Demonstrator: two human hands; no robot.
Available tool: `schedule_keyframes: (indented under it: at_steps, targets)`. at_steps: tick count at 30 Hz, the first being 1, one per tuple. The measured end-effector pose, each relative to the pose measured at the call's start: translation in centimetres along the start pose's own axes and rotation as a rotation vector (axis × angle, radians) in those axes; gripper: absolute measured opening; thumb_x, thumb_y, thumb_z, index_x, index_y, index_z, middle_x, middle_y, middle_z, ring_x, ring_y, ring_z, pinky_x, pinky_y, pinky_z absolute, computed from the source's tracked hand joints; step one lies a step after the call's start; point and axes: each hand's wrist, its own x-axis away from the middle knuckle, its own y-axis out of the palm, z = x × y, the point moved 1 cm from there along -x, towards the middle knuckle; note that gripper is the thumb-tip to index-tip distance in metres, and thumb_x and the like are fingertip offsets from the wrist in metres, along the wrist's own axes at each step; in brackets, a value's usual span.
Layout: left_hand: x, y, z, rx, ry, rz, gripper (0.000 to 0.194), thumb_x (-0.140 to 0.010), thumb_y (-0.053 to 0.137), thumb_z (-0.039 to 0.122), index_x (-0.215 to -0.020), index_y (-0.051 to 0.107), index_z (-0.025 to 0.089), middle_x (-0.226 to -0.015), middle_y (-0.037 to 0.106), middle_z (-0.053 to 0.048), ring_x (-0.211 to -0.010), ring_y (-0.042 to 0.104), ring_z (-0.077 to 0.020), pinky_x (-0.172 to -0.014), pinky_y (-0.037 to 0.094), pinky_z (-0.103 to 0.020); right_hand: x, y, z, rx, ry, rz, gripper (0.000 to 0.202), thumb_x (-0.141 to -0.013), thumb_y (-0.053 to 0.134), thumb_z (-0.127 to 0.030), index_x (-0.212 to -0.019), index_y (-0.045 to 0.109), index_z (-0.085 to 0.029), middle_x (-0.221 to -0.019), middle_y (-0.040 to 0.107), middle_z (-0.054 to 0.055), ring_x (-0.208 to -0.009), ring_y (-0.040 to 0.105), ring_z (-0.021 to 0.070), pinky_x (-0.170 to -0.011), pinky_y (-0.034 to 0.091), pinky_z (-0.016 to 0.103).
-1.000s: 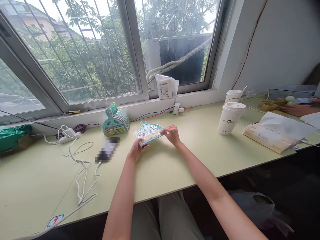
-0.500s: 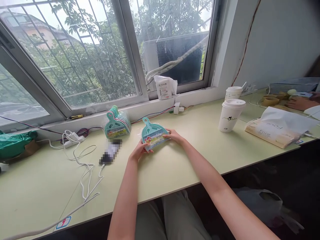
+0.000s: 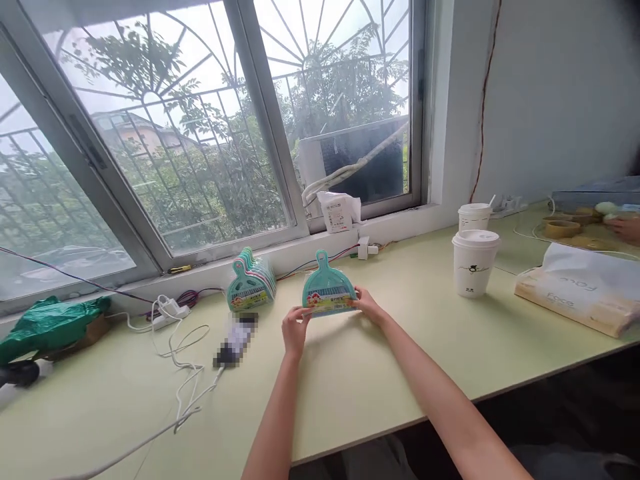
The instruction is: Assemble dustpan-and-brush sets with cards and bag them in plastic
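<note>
A teal mini dustpan [image 3: 327, 283] with a bristled brush and a printed label stands nearly upright in front of me, its looped handle pointing up. My left hand [image 3: 295, 327] pinches its lower left corner, and my right hand [image 3: 367, 303] grips the lower right edge. Whether its bottom edge rests on the table cannot be made out. To the left, a row of similar wrapped dustpans [image 3: 250, 283] in teal, pink and white leans near the window sill.
A blurred-out phone [image 3: 235, 340] on a white cable lies left of my hands. Power strip [image 3: 170, 313] and green bag [image 3: 55, 323] are farther left. Rightward stand paper cups [image 3: 475, 267] and a tissue pack [image 3: 575, 293]. Another person's hand [image 3: 627, 229] shows at far right.
The dustpan has gone from tilted back to more upright, with its label facing me. Both hands still hold its lower sides. My view has tipped upward.
</note>
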Motion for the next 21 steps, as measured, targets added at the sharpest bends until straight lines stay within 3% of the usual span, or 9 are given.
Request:
schedule_keyframes:
  at_steps: [3,6,8,10,12,14,18,21]
  targets:
    - [-0.3,-0.2,-1.0,-0.082,-0.036,0.068,0.01,-0.08,0.063,0.028,-0.081,0.072,0.024,-0.093,0.072,-0.003,-0.069,0.066,-0.0164,-0.065,0.05,-0.027,-0.2,0.7,0.6,0.205,-0.096,0.042,0.032,-0.056,0.071,-0.03,-0.083,0.057,-0.02,-0.086,0.07,0.005,-0.082,0.067,0.0238,-0.067,0.052,0.031]
    - [-1.3,-0.6,-0.5,-0.172,-0.039,0.138,0.009,-0.083,0.061,0.026,-0.082,0.07,0.024,-0.089,0.073,-0.003,-0.076,0.069,-0.0198,-0.067,0.049,-0.027,-0.5,1.9,0.9,0.35,-0.182,0.113,0.025,-0.062,0.065,-0.033,-0.08,0.051,-0.022,-0.08,0.068,0.003,-0.071,0.064,0.0212,-0.06,0.049,0.029]
    - [-2.4,-1.0,0.5,-0.146,-0.018,0.203,0.012,-0.086,0.058,0.026,-0.095,0.065,0.023,-0.091,0.072,-0.004,-0.079,0.069,-0.0196,-0.069,0.049,-0.027,-0.8,3.0,0.8,0.467,-0.21,0.232,0.023,-0.067,0.061,-0.035,-0.081,0.048,-0.023,-0.072,0.065,0.001,-0.063,0.06,0.0199,-0.056,0.044,0.027]
    - [-3.9,-1.8,1.4,-0.091,-0.006,0.267,0.029,-0.088,0.057,0.025,-0.116,0.055,0.023,-0.096,0.071,-0.005,-0.077,0.069,-0.0177,-0.068,0.049,-0.027,-1.3,4.7,0.8,0.588,-0.218,0.353,0.022,-0.071,0.059,-0.036,-0.083,0.047,-0.022,-0.064,0.06,-0.001,-0.059,0.056,0.0193,-0.054,0.039,0.026]
    - [-5.5,-3.3,1.6,-0.139,-0.012,0.265,0.045,-0.086,0.059,0.021,-0.129,0.045,0.021,-0.096,0.07,-0.005,-0.076,0.068,-0.0176,-0.068,0.049,-0.027,-1.9,6.7,1.0,0.66,-0.218,0.402,0.021,-0.075,0.058,-0.035,-0.088,0.048,-0.022,-0.063,0.059,-0.002,-0.058,0.055,0.0192,-0.053,0.036,0.026]
    - [-6.9,-5.3,0.9,-0.257,-0.009,0.192,0.049,-0.084,0.06,0.015,-0.132,0.047,0.022,-0.096,0.071,-0.005,-0.075,0.068,-0.0182,-0.073,0.049,-0.029,-2.7,9.1,1.1,0.698,-0.214,0.39,0.02,-0.078,0.057,-0.032,-0.092,0.049,-0.021,-0.066,0.061,0.0,-0.06,0.057,0.0195,-0.054,0.036,0.026]
    - [-8.5,-10.2,-2.6,-0.387,-0.071,0.117,0.057,-0.084,0.059,0.014,-0.138,0.046,0.024,-0.097,0.07,-0.004,-0.073,0.067,-0.0179,-0.077,0.048,-0.029,-4.8,14.1,1.1,0.749,-0.218,0.27,0.019,-0.083,0.058,-0.026,-0.099,0.051,-0.02,-0.081,0.067,0.003,-0.071,0.062,0.0189,-0.06,0.038,0.025]
    - [-9.2,-13.5,-5.7,-0.49,-0.136,0.104,0.045,-0.084,0.058,0.015,-0.129,0.056,0.023,-0.102,0.07,-0.007,-0.085,0.067,-0.0213,-0.082,0.048,-0.03,-6.6,17.6,1.0,0.832,-0.259,0.162,0.015,-0.086,0.058,-0.024,-0.1,0.053,-0.02,-0.093,0.068,0.004,-0.078,0.064,0.0173,-0.064,0.038,0.024]
